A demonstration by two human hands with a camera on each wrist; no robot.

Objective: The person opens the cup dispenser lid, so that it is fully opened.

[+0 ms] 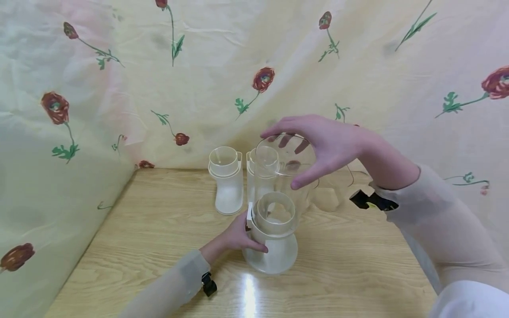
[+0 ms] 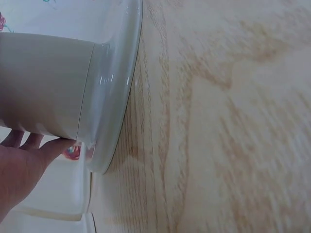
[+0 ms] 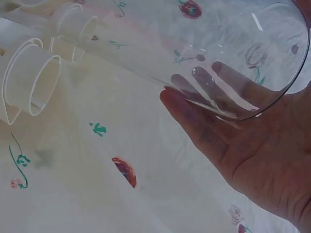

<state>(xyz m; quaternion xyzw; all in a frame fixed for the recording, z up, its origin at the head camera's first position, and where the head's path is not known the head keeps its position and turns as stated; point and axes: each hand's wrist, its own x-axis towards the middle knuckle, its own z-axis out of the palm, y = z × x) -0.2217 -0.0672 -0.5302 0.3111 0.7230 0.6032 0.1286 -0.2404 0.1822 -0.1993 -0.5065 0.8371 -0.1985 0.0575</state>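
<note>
A white base (image 1: pixel 276 254) with a round collar and a wide foot stands upright on the wooden table. My left hand (image 1: pixel 237 232) grips its neck from the left, thumb across the front; the left wrist view shows fingertips against the smooth neck (image 2: pixel 43 82). Above it, my right hand (image 1: pixel 328 143) holds a clear cylinder (image 1: pixel 262 183) by its upper rim, fingers behind and thumb in front. In the right wrist view the fingers show through the clear wall (image 3: pixel 272 43). The cylinder's lower end overlaps the collar; whether it is seated there I cannot tell.
Two more white bases, one at left (image 1: pixel 229 194) and one partly behind the cylinder (image 1: pixel 250 187), stand near the back edge. A clear, see-through piece (image 1: pixel 326 199) rests on the table (image 1: pixel 167 221) to the right. Flower-patterned cloth (image 1: pixel 214 66) hangs behind and at the sides.
</note>
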